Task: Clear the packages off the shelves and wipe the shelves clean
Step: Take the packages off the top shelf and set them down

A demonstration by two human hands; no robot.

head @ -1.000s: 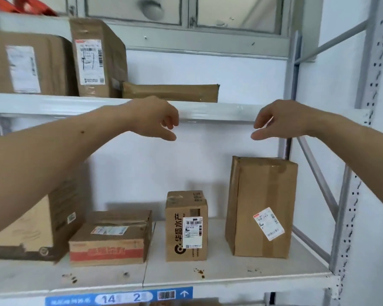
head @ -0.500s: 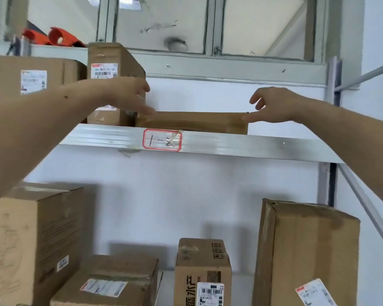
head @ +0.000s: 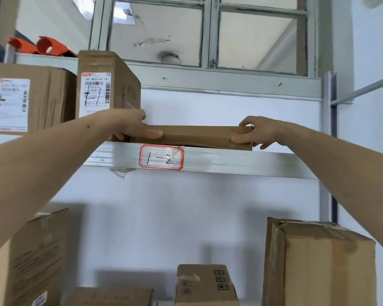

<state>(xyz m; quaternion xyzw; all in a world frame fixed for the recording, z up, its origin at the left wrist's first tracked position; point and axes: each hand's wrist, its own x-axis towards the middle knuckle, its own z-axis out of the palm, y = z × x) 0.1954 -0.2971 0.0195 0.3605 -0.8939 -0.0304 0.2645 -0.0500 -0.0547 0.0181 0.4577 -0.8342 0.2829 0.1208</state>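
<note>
A long flat brown package (head: 197, 136) lies on the upper metal shelf (head: 230, 161), just above the red-framed label "1-2" (head: 161, 157). My left hand (head: 134, 127) grips its left end, thumb along the front face. At the package's right end, my right hand (head: 255, 131) holds it with the thumb on the front and fingers over the top. The package's front edge looks slightly raised off the shelf. An upright box with a shipping label (head: 104, 85) stands directly to the left, behind my left hand.
A larger labelled box (head: 27, 98) sits at the far left of the upper shelf, with orange objects (head: 40, 46) above it. Below stand several cartons: a big one left (head: 29, 257), a small one centre (head: 205, 283), a tall one right (head: 316, 261). A shelf upright (head: 328, 133) rises on the right.
Both hands rose from mid-air to the upper shelf and closed on the ends of the flat package. The view tilted upward and moved closer.
</note>
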